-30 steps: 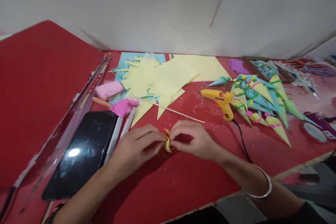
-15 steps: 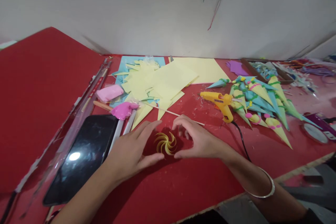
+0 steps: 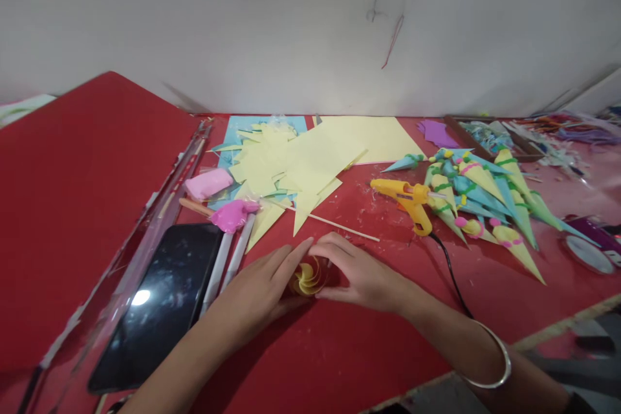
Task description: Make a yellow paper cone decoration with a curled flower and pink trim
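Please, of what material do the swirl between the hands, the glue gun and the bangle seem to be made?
Swirl: probably yellow paper or thin card, fairly matt, judging by its thin, curved strips.
Glue gun: likely hard yellow plastic; its body looks smooth and moulded.
Bangle: perhaps polished metal, being silvery and shiny, though coated plastic is possible.

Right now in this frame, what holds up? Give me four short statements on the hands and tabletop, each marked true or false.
1. The left hand and right hand curve around a yellow pinwheel-shaped piece. True.
2. The right hand holds the yellow hot-glue gun. False: it lies on the red tabletop.
3. A bangle circles the right forearm. True.
4. The black smartphone lies right of the cones. False: it lies left.
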Action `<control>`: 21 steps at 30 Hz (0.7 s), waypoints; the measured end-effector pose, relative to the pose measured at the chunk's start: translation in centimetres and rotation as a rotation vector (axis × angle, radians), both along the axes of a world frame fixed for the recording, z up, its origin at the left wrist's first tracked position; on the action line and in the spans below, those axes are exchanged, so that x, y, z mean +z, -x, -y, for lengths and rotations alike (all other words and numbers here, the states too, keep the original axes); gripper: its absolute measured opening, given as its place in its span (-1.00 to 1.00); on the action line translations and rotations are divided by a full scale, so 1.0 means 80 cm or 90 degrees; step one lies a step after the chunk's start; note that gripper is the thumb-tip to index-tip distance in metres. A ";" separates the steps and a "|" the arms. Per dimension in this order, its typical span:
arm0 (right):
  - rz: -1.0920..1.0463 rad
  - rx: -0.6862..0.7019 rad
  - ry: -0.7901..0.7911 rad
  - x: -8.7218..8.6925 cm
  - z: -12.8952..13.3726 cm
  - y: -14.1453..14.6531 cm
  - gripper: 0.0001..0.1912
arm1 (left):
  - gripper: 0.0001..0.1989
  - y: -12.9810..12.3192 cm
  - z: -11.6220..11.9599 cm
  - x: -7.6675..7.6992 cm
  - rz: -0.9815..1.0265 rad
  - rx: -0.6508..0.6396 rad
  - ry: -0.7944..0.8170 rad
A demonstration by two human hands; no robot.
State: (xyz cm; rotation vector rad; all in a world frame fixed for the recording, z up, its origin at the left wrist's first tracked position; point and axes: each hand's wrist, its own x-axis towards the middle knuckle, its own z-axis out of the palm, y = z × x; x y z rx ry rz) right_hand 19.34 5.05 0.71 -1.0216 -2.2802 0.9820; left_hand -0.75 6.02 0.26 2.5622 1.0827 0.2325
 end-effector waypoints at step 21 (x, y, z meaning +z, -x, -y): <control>0.010 -0.025 -0.023 -0.006 0.001 0.001 -0.57 | -0.36 0.000 0.002 0.001 0.087 0.010 0.006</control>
